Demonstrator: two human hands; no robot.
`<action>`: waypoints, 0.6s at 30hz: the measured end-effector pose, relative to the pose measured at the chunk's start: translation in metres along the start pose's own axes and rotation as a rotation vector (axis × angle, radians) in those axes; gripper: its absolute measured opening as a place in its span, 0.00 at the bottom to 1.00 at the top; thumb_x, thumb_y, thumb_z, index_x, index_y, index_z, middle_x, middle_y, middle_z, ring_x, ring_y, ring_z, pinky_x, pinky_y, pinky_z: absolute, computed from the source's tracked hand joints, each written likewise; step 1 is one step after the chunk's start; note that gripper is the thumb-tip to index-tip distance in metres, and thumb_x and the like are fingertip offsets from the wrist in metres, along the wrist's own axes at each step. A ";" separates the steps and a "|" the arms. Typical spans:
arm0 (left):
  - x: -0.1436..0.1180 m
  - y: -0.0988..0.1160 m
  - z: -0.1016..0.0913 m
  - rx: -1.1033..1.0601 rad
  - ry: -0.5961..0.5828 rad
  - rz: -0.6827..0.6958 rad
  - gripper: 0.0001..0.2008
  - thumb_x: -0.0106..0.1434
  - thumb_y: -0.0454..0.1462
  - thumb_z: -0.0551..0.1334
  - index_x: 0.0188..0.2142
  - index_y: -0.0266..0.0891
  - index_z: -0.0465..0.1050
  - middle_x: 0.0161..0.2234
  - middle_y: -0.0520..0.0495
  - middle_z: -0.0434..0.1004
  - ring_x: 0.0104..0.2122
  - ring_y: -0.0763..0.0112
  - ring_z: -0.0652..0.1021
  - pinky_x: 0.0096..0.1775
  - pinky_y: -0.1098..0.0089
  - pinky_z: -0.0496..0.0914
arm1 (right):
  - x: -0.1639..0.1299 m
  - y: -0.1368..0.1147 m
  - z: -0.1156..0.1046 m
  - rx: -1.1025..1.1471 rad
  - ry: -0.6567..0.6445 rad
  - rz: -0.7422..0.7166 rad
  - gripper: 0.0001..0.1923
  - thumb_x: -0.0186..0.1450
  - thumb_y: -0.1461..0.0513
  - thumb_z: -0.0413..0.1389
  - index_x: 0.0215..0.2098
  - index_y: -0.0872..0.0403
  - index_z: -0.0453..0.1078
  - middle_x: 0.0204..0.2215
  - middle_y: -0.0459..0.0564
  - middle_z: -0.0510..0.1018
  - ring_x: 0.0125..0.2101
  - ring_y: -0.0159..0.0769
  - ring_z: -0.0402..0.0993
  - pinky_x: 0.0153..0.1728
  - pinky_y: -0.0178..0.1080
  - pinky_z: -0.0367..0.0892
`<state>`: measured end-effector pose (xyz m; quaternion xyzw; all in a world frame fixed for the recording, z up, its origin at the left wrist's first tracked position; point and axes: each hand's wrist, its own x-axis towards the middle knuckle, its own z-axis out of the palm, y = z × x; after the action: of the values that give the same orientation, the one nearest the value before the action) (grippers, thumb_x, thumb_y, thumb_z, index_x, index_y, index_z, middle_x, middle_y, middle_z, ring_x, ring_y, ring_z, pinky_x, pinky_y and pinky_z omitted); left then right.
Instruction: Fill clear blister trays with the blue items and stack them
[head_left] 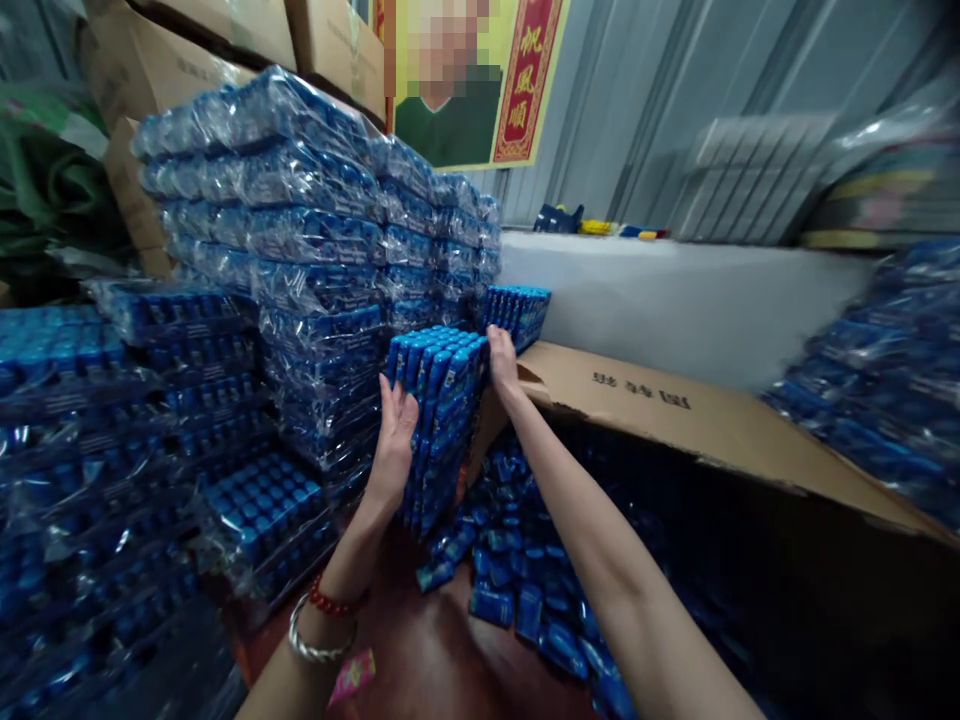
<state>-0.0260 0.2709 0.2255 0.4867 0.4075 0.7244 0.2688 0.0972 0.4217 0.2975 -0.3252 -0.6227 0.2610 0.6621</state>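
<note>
So both hands, left hand [395, 430] & right hand [501, 362], fingers flat, squeezing a block of blue packs [439, 400] btw them, beside the wrapped stack [300, 240].

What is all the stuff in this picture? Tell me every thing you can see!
block of small boxes: one, blue, upright between both hands
loose small boxes: many, blue, spilled on the reddish surface below
wrapped packs: too many to count, blue in clear plastic, stacked on the left
more wrapped packs: several, blue, far right
open carton: one, brown, right of the block
cartons: a few, brown, top left
poster: one, yellow and red, on the wall
bracelets: two, red beads and silver, left wrist
left hand: flat against the block's left side
right hand: on the block's top right
</note>
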 end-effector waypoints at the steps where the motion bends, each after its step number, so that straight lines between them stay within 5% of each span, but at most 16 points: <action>1: -0.003 -0.002 -0.005 -0.020 0.013 -0.022 0.34 0.66 0.51 0.50 0.65 0.47 0.35 0.66 0.44 0.45 0.64 0.62 0.53 0.61 0.55 0.52 | -0.016 -0.001 -0.009 -0.024 0.031 -0.032 0.24 0.64 0.47 0.45 0.45 0.56 0.66 0.43 0.51 0.73 0.46 0.36 0.66 0.50 0.42 0.58; 3: -0.011 -0.009 -0.018 -0.052 0.055 -0.059 0.32 0.66 0.49 0.52 0.64 0.46 0.42 0.65 0.44 0.47 0.63 0.61 0.56 0.60 0.56 0.54 | -0.060 0.005 -0.032 -0.135 0.040 -0.132 0.21 0.67 0.50 0.42 0.50 0.53 0.64 0.49 0.51 0.71 0.49 0.35 0.65 0.52 0.40 0.57; 5: -0.022 -0.023 -0.032 -0.058 0.122 -0.094 0.28 0.65 0.48 0.54 0.62 0.44 0.52 0.63 0.42 0.53 0.59 0.60 0.62 0.58 0.56 0.58 | -0.113 0.023 -0.057 -0.390 -0.085 -0.144 0.21 0.69 0.54 0.37 0.50 0.52 0.65 0.47 0.51 0.72 0.48 0.34 0.66 0.51 0.40 0.58; 7: -0.040 -0.043 -0.044 -0.051 0.193 -0.159 0.25 0.64 0.47 0.56 0.58 0.42 0.59 0.59 0.40 0.61 0.55 0.59 0.69 0.55 0.57 0.63 | -0.167 0.051 -0.084 -0.727 -0.338 0.011 0.21 0.69 0.55 0.37 0.51 0.51 0.66 0.47 0.50 0.73 0.48 0.34 0.67 0.51 0.40 0.59; 11: -0.103 -0.091 -0.056 0.100 0.259 -0.282 0.22 0.61 0.48 0.57 0.50 0.37 0.66 0.51 0.39 0.70 0.48 0.61 0.74 0.51 0.60 0.67 | -0.250 0.103 -0.132 -0.890 -0.394 0.226 0.21 0.66 0.54 0.45 0.51 0.55 0.68 0.52 0.59 0.70 0.55 0.48 0.61 0.55 0.56 0.52; 14: -0.153 -0.119 -0.049 0.241 -0.030 -0.388 0.23 0.62 0.49 0.55 0.50 0.35 0.67 0.48 0.38 0.73 0.47 0.60 0.75 0.51 0.57 0.67 | -0.289 0.110 -0.157 -1.003 -0.524 0.231 0.21 0.66 0.54 0.47 0.56 0.51 0.64 0.60 0.56 0.61 0.62 0.48 0.49 0.58 0.59 0.42; 18: -0.176 -0.146 -0.017 0.531 -0.441 -0.257 0.26 0.64 0.48 0.52 0.56 0.37 0.63 0.58 0.36 0.62 0.58 0.57 0.64 0.58 0.54 0.57 | -0.322 0.086 -0.178 -1.113 -0.711 0.139 0.23 0.68 0.54 0.45 0.60 0.48 0.58 0.64 0.52 0.54 0.64 0.45 0.42 0.60 0.58 0.39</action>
<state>0.0243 0.2030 0.0124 0.6289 0.5714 0.4312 0.3034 0.2511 0.2168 0.0194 -0.5521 -0.8227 0.0339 0.1311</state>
